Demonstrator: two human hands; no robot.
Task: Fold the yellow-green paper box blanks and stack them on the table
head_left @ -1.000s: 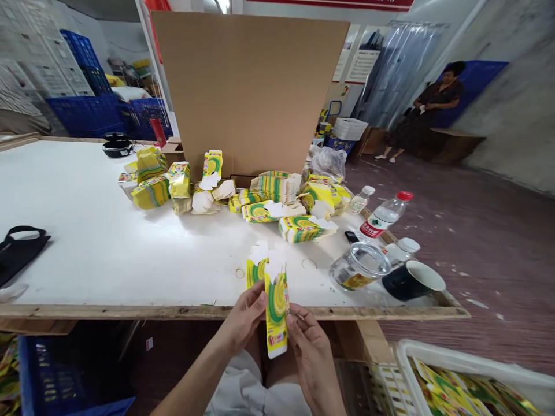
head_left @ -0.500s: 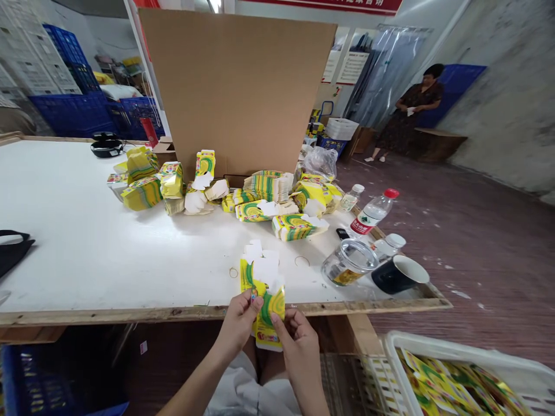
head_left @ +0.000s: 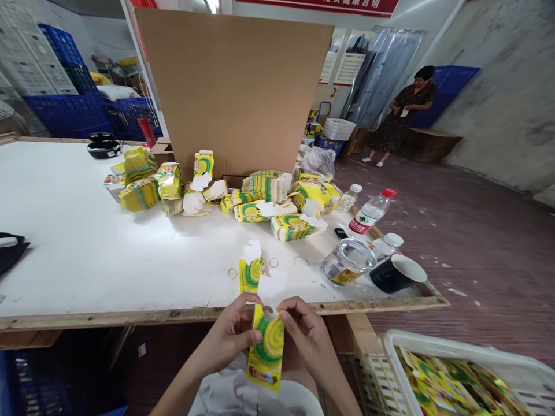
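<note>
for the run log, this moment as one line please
left hand: holds yellow-green carton | right hand: pinches its top corner | white flap: extended | white table: second carton ahead

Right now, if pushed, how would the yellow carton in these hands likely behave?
The yellow carton is probably light, since the left hand and right hand pinch it near its edges. Its white flap looks like thin card, so it may crease easily, though it hangs straight, suggesting some stiffness.

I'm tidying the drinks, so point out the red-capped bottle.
It's the middle bottle of three at the right side of the table; the far bottle and the near bottle both have white caps.
</note>
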